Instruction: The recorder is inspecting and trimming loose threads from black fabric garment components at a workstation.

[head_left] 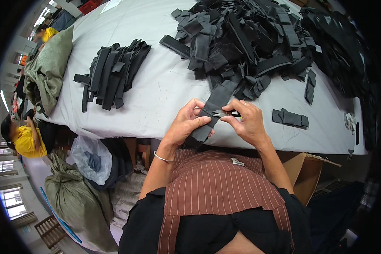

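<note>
My left hand (188, 120) grips a black fabric strip (218, 100) near the table's front edge, thumb on top. The strip runs from below my fingers up toward the big heap of black fabric pieces (241, 42). My right hand (246, 120) is closed around small thread snips (229, 113) with a dark handle. Their metal blades touch or lie just over the strip beside my left thumb; whether they are cutting cannot be made out. On the left lies a neater stack of black strips (110, 76). To the right of my hands rests a single folded black piece (290, 118).
The table has a white cover (156, 97). Black plastic bags (336, 51) lie at its right end, near another black piece (310, 86). Green sacks (74, 194) and a cardboard box (302, 169) stand below. A person in yellow (29, 139) is at far left.
</note>
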Available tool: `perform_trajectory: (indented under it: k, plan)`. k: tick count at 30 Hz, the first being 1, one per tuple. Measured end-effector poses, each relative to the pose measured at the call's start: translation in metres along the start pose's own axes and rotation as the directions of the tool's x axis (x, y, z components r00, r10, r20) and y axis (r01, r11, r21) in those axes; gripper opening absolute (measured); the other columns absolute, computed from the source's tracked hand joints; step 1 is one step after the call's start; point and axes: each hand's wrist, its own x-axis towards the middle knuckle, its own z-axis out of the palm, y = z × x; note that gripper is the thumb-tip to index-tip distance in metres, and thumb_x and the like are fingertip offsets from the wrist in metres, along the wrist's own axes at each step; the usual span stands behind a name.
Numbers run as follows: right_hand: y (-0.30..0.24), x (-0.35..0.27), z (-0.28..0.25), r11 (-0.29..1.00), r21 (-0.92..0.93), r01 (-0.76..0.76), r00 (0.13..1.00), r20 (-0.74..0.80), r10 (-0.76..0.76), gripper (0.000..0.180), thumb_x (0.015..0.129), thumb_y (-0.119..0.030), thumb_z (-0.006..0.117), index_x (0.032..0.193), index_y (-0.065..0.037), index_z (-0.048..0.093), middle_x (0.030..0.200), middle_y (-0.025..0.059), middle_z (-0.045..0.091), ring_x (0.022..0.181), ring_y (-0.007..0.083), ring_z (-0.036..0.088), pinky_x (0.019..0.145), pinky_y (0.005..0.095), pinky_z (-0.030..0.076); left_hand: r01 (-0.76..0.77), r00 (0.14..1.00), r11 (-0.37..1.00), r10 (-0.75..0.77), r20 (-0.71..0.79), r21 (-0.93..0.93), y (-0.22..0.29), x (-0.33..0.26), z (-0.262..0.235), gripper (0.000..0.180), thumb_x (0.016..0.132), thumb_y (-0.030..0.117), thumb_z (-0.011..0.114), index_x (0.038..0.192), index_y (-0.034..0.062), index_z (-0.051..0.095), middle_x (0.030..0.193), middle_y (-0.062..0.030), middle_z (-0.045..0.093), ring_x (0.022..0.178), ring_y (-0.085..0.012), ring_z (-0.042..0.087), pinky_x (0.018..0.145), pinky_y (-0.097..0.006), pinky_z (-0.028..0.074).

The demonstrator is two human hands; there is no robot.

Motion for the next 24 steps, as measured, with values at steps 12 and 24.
perform_trajectory:
  k: [12,24]
  plan:
    - [-0.0019,-0.0033,-0.0014,0.999,-0.050,0.020,0.999,-0.025,-0.021,0.019,0.068,-0.015,0.076,0.081,-0.006,0.065,0.074,0.0034,0.066,0.064,0.0228,0.057,0.061,0.0330,0.043,-0.016,1.000,0.999,0.015,-0.013,-0.040,0.0006,-0.0012,0.0038,0.024,0.085,-0.001,0.062,0.100,0.0033,0.043,0.085,-0.0165,0.063,0.066,-0.0241,0.068,0.056,-0.030,0.058]
    - [0.0038,-0.0023,-0.0032,0.997,0.033,0.065,0.998,-0.027,-0.064,0.017,0.067,-0.011,0.077,0.080,-0.006,0.066,0.071,0.0036,0.065,0.061,0.0218,0.054,0.063,0.0318,0.040,0.000,1.000,0.997,0.001,0.015,-0.079,-0.0010,-0.0022,0.0031,0.024,0.084,-0.001,0.062,0.099,0.0023,0.043,0.087,-0.0170,0.064,0.066,-0.0238,0.068,0.056,-0.029,0.058]
